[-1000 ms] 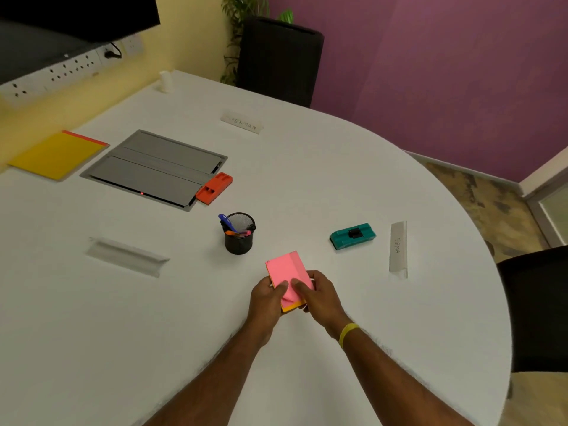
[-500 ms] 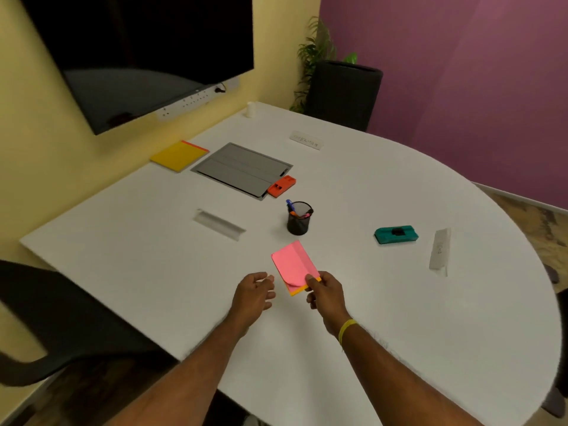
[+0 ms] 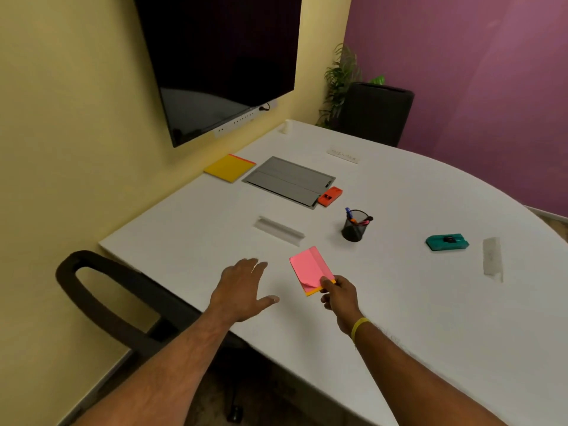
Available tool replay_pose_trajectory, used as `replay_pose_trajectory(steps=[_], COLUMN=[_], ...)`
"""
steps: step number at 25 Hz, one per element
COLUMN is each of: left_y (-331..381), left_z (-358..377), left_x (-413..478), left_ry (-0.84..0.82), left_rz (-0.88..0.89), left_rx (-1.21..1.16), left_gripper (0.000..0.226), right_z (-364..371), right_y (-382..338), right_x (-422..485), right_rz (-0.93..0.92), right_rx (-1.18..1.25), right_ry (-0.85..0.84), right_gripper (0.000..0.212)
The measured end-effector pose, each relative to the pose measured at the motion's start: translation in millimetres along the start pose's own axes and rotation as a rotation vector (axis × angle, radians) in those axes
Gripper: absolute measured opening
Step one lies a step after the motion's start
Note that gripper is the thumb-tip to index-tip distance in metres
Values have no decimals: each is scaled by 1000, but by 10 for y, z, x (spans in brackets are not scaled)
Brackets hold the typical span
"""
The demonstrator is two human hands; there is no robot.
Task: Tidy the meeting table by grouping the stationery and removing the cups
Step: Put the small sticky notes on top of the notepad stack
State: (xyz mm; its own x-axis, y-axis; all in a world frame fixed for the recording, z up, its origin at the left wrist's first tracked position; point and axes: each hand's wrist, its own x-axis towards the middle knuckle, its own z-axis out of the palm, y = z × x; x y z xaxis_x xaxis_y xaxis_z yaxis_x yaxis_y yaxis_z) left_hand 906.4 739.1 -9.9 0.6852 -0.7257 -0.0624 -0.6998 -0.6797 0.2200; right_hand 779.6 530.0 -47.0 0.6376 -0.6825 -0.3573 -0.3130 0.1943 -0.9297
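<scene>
My right hand (image 3: 339, 298) pinches the near corner of a pink and orange sticky note pad (image 3: 309, 269), held just above the white table (image 3: 415, 302). To its left, my left hand (image 3: 242, 287) hovers with fingers spread and nothing in it. Behind the pad stands a black mesh pen holder (image 3: 353, 227) with pens in it. A teal stapler (image 3: 447, 241) lies to the right, an orange stapler (image 3: 329, 196) further back, and a yellow notepad (image 3: 229, 167) near the wall. A small white cup (image 3: 285, 128) stands at the far table corner.
A grey cable hatch (image 3: 289, 179) is set into the table. Folded name cards lie at the left (image 3: 279, 230), right (image 3: 492, 258) and back (image 3: 342, 155). A black chair (image 3: 101, 299) stands at the near left, another chair (image 3: 376, 113) at the far end. A dark screen (image 3: 221, 56) hangs on the yellow wall.
My left hand let go of the sticky note pad and moved left with fingers spread. My right hand keeps hold of the pad. The camera view swung left and back.
</scene>
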Motion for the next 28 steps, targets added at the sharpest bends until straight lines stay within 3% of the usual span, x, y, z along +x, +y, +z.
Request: replay_pose_trajectory(steps=[7, 19, 28], left_y=[-1231, -2707, -4042], left_z=[-493, -690, -459], left_x=[64, 779, 2200], left_ry=[28, -22, -33], left_rz=[141, -13, 182], left_rx=[280, 224, 184], left_gripper=[111, 123, 121], right_z=[1047, 2305, 3576], right_y=[-24, -204, -461], right_x=[-177, 768, 1502], right_rz=[59, 143, 223], right_rx=[41, 132, 290], right_ry=[66, 84, 316], right_gripper=[11, 10, 11])
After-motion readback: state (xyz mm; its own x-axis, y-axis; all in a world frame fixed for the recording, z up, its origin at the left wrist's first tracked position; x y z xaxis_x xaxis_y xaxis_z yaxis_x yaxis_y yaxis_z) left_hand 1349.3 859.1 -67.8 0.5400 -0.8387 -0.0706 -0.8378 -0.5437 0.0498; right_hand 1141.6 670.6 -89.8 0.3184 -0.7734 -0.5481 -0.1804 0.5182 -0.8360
